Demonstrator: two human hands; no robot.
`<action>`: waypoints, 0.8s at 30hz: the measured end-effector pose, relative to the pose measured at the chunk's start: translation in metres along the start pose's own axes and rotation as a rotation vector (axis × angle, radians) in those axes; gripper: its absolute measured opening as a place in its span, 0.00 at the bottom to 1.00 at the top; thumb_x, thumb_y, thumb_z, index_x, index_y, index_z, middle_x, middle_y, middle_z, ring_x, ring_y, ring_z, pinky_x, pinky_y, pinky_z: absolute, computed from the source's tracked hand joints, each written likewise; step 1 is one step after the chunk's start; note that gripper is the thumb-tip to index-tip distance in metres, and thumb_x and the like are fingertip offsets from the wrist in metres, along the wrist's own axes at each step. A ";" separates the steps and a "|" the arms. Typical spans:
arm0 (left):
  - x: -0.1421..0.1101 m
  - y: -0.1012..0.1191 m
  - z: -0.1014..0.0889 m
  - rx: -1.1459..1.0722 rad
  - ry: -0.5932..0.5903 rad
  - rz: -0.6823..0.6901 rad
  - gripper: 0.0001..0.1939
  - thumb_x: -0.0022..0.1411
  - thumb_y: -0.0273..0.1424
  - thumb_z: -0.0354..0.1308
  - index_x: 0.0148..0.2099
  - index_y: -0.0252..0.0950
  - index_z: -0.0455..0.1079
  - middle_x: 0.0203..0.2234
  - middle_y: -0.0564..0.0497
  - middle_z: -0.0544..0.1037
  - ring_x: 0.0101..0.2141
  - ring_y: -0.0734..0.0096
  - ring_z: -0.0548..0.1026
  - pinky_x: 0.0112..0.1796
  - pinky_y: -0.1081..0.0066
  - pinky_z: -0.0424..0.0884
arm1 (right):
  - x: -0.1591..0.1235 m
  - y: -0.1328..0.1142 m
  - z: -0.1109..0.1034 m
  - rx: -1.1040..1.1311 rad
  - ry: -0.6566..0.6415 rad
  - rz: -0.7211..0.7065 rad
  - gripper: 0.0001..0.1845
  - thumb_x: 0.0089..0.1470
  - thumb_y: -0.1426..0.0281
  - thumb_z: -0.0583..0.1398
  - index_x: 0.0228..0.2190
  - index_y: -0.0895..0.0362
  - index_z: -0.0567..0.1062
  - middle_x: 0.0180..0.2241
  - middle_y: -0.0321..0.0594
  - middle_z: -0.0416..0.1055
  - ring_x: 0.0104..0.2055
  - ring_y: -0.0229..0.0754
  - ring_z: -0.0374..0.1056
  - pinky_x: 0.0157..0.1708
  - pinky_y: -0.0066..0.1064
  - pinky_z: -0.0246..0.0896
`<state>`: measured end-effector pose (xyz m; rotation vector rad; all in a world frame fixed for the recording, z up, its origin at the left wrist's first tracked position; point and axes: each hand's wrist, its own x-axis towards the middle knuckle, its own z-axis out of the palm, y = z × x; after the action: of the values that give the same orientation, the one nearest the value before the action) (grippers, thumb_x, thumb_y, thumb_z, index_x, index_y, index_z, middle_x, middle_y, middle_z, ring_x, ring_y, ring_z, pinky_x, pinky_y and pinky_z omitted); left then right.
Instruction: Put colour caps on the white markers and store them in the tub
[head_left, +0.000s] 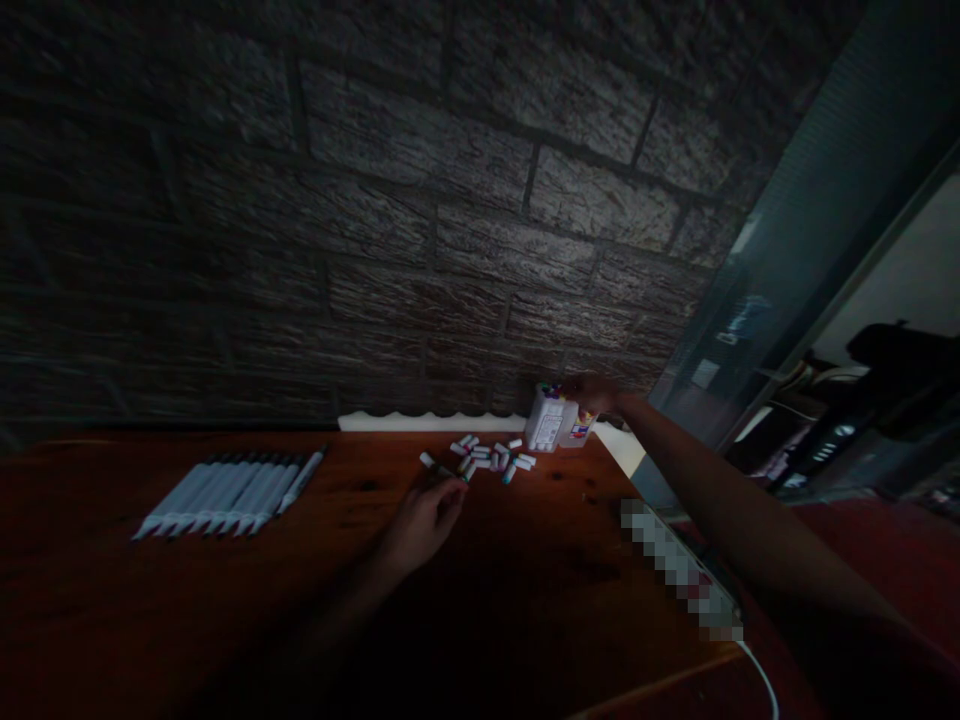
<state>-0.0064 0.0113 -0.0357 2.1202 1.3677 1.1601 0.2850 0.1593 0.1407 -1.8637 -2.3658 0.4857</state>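
Observation:
My left hand (424,525) is low over the wooden table, thumb and fingers pinched together beside a loose pile of marker caps (481,456). Whatever the pinch may hold is too dark and small to make out. A white cap (427,459) shows just beyond its fingers. My right hand (594,393) is at the top of a clear plastic box of markers (546,425) that stands against the wall. Blur and shadow hide its fingers. On the left, several white markers (225,495) lie side by side in a slanted row, with one marker (302,483) at its right end.
The wooden table (517,570) meets a dark brick wall (375,250) at the back. A power strip (675,565), partly pixelated, lies near the right edge, its white cable (765,675) hanging off. Beyond are a glass panel (750,290) and a red floor (862,550).

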 end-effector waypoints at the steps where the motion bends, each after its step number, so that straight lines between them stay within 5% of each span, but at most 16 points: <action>1: 0.000 -0.001 0.000 0.004 0.000 -0.003 0.11 0.65 0.32 0.49 0.44 0.38 0.72 0.34 0.49 0.79 0.34 0.66 0.77 0.37 0.69 0.69 | 0.003 -0.001 -0.002 0.009 -0.014 0.006 0.13 0.60 0.71 0.53 0.35 0.62 0.77 0.23 0.41 0.75 0.20 0.34 0.67 0.21 0.22 0.56; 8: 0.001 0.000 0.000 0.017 -0.005 -0.004 0.11 0.65 0.32 0.49 0.44 0.38 0.72 0.34 0.49 0.80 0.34 0.66 0.77 0.37 0.70 0.70 | 0.026 -0.009 -0.011 0.039 -0.052 0.121 0.12 0.55 0.68 0.60 0.25 0.63 0.76 0.16 0.39 0.69 0.17 0.33 0.60 0.19 0.24 0.54; 24: 0.001 -0.002 0.001 0.005 0.002 0.001 0.11 0.66 0.34 0.49 0.44 0.38 0.72 0.34 0.49 0.79 0.34 0.66 0.77 0.37 0.69 0.70 | 0.034 -0.010 -0.009 0.208 -0.174 0.188 0.04 0.57 0.70 0.59 0.34 0.57 0.74 0.25 0.35 0.70 0.20 0.28 0.61 0.16 0.18 0.49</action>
<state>-0.0065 0.0132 -0.0380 2.1240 1.3713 1.1607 0.2696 0.1914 0.1476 -2.0276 -2.1467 0.9085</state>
